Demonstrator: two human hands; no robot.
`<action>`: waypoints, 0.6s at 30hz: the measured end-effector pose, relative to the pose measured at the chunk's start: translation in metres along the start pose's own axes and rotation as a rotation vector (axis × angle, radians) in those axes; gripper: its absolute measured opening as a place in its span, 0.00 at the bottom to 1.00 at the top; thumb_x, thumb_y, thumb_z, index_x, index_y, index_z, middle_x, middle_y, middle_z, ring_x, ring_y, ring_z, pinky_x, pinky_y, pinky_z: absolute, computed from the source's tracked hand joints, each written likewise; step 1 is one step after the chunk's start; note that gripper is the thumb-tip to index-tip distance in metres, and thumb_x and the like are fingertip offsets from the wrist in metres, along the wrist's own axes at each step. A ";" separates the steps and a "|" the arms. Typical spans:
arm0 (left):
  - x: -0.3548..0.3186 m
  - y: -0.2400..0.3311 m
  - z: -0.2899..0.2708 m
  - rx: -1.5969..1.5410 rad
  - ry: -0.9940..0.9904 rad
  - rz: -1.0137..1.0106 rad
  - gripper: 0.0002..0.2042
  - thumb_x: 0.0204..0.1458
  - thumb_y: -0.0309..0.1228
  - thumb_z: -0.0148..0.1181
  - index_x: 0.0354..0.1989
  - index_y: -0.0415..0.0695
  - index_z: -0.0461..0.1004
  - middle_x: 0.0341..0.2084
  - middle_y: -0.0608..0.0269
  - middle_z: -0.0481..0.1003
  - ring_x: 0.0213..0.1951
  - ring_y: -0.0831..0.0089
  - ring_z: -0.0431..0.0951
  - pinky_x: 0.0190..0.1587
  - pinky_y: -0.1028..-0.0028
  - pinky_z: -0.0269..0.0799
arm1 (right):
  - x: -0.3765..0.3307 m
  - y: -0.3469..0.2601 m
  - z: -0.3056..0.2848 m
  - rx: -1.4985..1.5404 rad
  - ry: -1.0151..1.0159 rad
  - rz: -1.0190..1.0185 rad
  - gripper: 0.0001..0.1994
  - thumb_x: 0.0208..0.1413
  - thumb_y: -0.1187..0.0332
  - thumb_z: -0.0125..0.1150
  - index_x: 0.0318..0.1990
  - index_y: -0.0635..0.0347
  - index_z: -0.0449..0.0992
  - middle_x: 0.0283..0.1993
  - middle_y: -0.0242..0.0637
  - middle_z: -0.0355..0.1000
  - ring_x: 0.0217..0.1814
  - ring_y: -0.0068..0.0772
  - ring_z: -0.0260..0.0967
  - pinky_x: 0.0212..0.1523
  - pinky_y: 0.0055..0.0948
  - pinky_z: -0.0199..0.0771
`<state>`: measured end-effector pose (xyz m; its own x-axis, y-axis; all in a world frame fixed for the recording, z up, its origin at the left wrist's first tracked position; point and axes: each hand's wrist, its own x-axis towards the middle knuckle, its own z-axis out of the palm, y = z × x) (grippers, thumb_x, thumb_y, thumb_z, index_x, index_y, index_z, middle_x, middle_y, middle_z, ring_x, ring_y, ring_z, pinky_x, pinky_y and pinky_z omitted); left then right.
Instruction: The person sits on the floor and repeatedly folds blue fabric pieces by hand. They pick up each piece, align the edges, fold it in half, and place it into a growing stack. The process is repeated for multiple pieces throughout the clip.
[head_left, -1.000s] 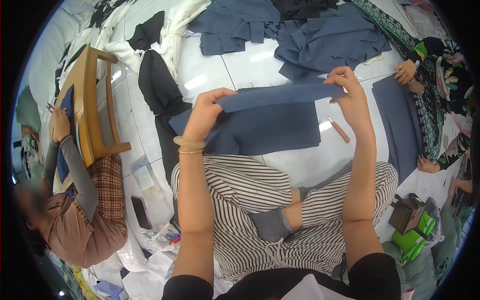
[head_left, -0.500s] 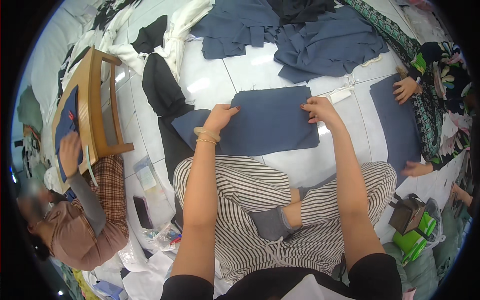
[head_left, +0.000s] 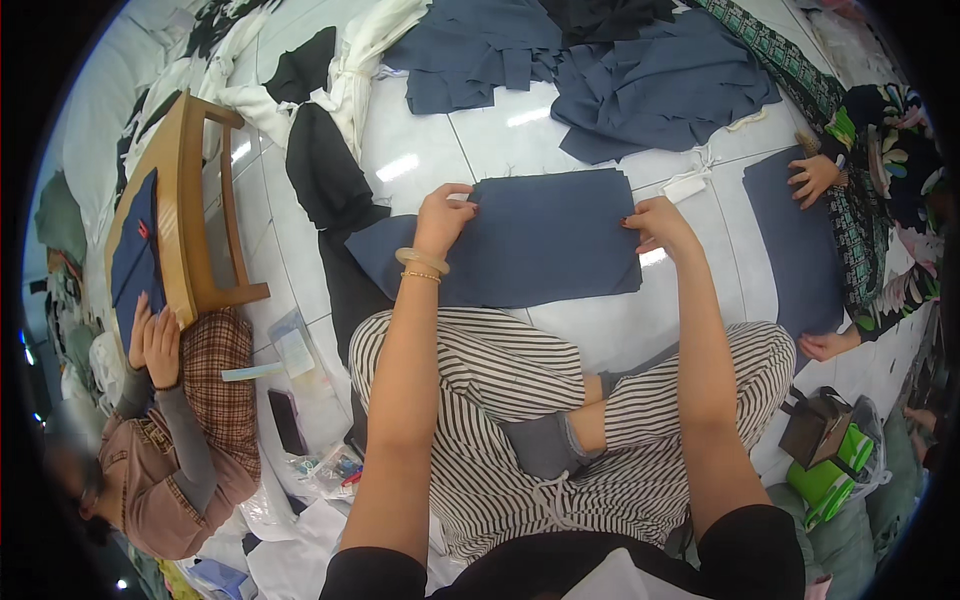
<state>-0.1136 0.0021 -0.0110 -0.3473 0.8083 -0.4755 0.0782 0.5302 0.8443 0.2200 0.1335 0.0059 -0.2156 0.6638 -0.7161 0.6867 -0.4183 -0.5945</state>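
A flat rectangular piece of dark blue cloth [head_left: 555, 245] lies on the white tiled floor in front of my crossed legs, apparently in more than one layer. My left hand [head_left: 447, 218] pinches its upper left edge between thumb and fingers. At the upper right edge, my right hand [head_left: 662, 228] has its fingertips closed on the cloth's border. A pointed blue flap [head_left: 380, 250] sticks out to the left, passing beneath my left wrist.
Heaped blue cloth [head_left: 660, 85] lies at the far side. Black fabric [head_left: 325, 170] runs along the left. Co-workers sit both sides; the right one handles another blue piece [head_left: 795, 250], the left one works at a wooden table [head_left: 180, 220]. A phone [head_left: 287, 422] and a green bag [head_left: 830, 480] lie nearby.
My right hand has shifted slightly right along the cloth's edge, and my left hand slightly up. The left co-worker's hands have come together at the table's cloth.
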 end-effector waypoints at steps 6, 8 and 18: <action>0.004 -0.005 -0.001 0.142 0.103 0.027 0.13 0.48 0.21 0.63 0.44 0.39 0.78 0.31 0.56 0.83 0.34 0.71 0.82 0.39 0.73 0.75 | -0.001 -0.002 0.001 -0.050 0.007 -0.007 0.08 0.50 0.71 0.66 0.30 0.67 0.76 0.21 0.33 0.69 0.19 0.23 0.69 0.22 0.26 0.80; 0.006 -0.009 -0.001 0.179 0.116 0.055 0.13 0.47 0.22 0.63 0.44 0.39 0.78 0.30 0.57 0.83 0.34 0.71 0.82 0.39 0.73 0.76 | -0.004 -0.005 0.002 -0.050 0.001 0.003 0.08 0.50 0.70 0.67 0.30 0.66 0.76 0.22 0.33 0.70 0.20 0.24 0.70 0.22 0.26 0.80; 0.003 -0.006 0.014 0.362 0.176 0.144 0.13 0.45 0.24 0.70 0.41 0.41 0.78 0.23 0.65 0.78 0.27 0.78 0.76 0.32 0.76 0.72 | -0.005 0.006 -0.015 -0.163 -0.214 0.064 0.08 0.45 0.71 0.69 0.25 0.65 0.75 0.15 0.37 0.69 0.15 0.25 0.67 0.16 0.25 0.58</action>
<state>-0.1026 0.0051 -0.0212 -0.4608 0.8412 -0.2829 0.4498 0.4961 0.7427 0.2359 0.1367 0.0112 -0.2977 0.4858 -0.8218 0.8029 -0.3383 -0.4909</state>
